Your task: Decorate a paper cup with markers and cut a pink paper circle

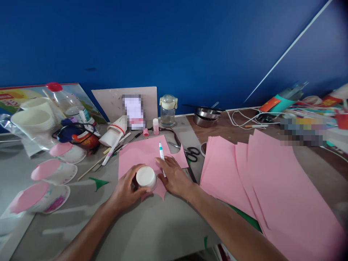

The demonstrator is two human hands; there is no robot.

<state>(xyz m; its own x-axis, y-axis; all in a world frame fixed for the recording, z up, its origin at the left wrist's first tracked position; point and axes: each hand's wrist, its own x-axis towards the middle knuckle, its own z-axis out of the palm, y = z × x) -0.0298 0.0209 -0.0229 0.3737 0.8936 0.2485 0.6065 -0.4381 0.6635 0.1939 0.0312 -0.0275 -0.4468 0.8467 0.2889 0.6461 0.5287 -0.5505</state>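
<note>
On a cut sheet of pink paper (138, 152) stands a white paper cup (146, 177), its round base facing up. The fingers and thumb of my left hand (129, 184) are wrapped round the cup's left side. My right hand (174, 175), just right of the cup, pinches a white marker with a teal band (161, 150); one end points away from me, and the other reaches down by my thumb. Scalloped cut edges of the pink sheet show below the cup. Black-handled scissors (192, 154) lie beyond my right hand.
Pink-topped cups (51, 170) line the left side, near stacked paper cups (32, 119) and a red-capped bottle (65, 101). Behind are a glue stick (156, 127), a phone (134, 112) and a glass jar (168, 110). Pink sheets (282, 181) spread at right, near metal bowls (206, 116).
</note>
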